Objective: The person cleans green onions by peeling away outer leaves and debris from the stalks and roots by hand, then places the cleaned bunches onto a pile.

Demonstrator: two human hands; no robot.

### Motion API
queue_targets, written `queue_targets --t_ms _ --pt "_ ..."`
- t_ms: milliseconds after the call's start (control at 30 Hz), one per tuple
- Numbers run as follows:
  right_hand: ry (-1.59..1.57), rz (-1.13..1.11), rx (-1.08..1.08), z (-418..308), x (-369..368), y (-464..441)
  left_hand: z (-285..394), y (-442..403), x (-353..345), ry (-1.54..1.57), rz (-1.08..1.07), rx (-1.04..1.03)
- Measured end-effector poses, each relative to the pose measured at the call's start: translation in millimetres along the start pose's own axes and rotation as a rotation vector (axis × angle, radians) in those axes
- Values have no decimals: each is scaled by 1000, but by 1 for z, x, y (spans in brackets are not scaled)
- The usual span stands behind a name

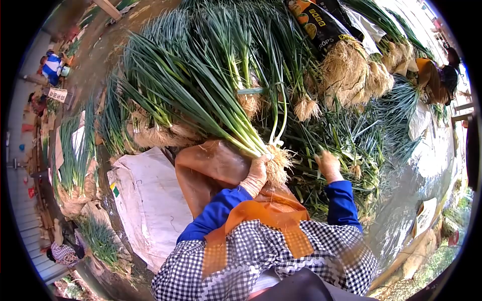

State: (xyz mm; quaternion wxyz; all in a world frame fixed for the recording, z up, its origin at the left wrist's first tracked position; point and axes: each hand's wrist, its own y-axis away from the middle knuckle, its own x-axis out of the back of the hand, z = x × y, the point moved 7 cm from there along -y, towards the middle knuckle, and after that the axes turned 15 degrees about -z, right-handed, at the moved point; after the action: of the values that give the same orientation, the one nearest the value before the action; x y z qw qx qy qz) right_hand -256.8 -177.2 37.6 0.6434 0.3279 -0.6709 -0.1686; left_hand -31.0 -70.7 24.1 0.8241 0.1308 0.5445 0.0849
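Observation:
My left hand (256, 176) is wrapped round the white lower stems of a bunch of green onions (228, 123), just beside their pale, stringy roots (277, 168). The long leaves of the bunch slant up and to the left, over an orange-brown apron (213, 163) on my lap. To the right, apart from the bunch, my right hand (329, 164) hovers above loose green leaf trimmings (346, 135). Its fingers are curled in, and whatever lies between them is too small to make out.
More green onions (175, 55) lie heaped ahead. A black printed bag (321, 25) rests by large root clumps (351, 70). At left is a white sack (150, 195); further left stands another bundle (75, 150). Wet plastic sheeting (411, 185) covers the right side. Other people (65, 253) are at the left edge.

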Motion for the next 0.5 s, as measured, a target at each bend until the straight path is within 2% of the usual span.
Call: queue_targets --t_ms 33,100,167,233,267,300,367,400,433,500 --pt "-92 239 167 -23 20 6 -1 0 2 0 2 -2" --pt "-759 268 571 -89 49 18 0 -2 5 -56 15 -11" --pt "-1280 -44 777 -131 16 -11 -1 -2 14 -112 27 -49" --pt "-550 44 690 -156 27 -2 -5 -8 32 -74 92 -56" --pt "-344 290 764 -163 36 12 -3 -7 37 -147 122 -80" --pt "-269 325 821 -166 38 21 -5 -7 40 -145 124 -78" --pt "16 264 930 -168 28 42 -4 -6 27 -67 105 -120" --pt "-63 94 1074 -162 24 61 -8 -6 25 12 100 -2" --pt "-39 73 1167 -149 16 75 -5 -6 26 -36 121 -4" --pt "503 -242 951 -98 -22 52 3 -2 12 -97 106 -37"
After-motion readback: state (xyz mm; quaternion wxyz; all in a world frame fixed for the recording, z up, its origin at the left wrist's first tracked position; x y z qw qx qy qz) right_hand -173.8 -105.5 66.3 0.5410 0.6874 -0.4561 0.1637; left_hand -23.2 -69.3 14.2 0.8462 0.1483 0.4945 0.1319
